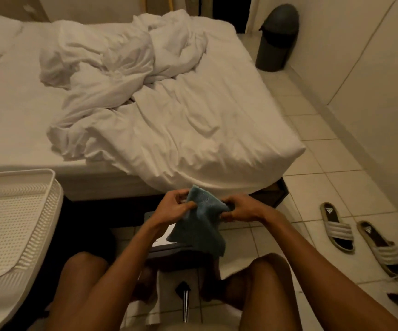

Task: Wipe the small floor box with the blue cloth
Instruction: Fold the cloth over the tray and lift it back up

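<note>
The blue cloth (200, 223) hangs between both hands in front of me, its lower part drooping toward my knees. My left hand (172, 207) pinches its upper left edge and my right hand (239, 210) grips its right edge. Below and behind the cloth, a small white-topped floor box (163, 237) with a dark side sits on the tiles by the bed's foot, mostly hidden by the cloth and my left forearm.
A bed (193, 115) with rumpled white sheets fills the space ahead. A white perforated tray (14, 223) rests at the left. Two slippers (336, 225) lie on the tiled floor at the right. A dark bin (276, 39) stands by the far wall.
</note>
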Demonstrator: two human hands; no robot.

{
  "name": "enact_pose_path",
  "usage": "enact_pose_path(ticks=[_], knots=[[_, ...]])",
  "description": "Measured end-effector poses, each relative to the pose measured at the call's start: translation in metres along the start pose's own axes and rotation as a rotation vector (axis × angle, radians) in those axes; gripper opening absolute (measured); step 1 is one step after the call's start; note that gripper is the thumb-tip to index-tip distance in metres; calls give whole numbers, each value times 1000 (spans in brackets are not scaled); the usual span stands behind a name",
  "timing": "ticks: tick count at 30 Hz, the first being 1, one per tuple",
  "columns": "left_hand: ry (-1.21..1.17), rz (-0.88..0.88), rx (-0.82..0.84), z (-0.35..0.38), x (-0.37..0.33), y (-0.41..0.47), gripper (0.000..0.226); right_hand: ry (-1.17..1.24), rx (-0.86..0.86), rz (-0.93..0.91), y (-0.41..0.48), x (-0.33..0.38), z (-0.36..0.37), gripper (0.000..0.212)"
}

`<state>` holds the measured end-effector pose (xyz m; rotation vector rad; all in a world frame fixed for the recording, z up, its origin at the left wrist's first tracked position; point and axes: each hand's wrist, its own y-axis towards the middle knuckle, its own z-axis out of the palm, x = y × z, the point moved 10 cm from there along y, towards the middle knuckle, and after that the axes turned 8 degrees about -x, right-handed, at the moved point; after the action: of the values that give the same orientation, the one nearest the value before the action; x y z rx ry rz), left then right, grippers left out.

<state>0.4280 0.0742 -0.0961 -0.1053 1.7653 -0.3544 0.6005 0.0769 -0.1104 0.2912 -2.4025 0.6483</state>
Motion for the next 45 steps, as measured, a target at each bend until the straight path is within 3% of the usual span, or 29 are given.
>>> enact_pose_path(ticks=[8,11,18,24,31,39,45], knots=[[-91,158,-128,-73,-91,-60,26,-9,-162,-70,-54,95,-69,18],[-80,229,-180,-98,-121,-82,22,8,-248,-110,-74,131,-89,27],[-77,324,-245,-137,-173,-125,24,-55,-207,-160,-111,194,-112,29],[-42,409,-238,-157,-200,-157,28,-120,-333,-247,-140,237,-138,8],[-66,507,-272,-162,-231,-182,27,-69,-422,-285,-177,259,-157,24],[-96,520,-347,-157,-244,-195,35,-5,-525,-312,-199,266,-165,19],[-54,518,-369,-172,-235,-203,25,-19,-540,-315,-187,271,-151,17]])
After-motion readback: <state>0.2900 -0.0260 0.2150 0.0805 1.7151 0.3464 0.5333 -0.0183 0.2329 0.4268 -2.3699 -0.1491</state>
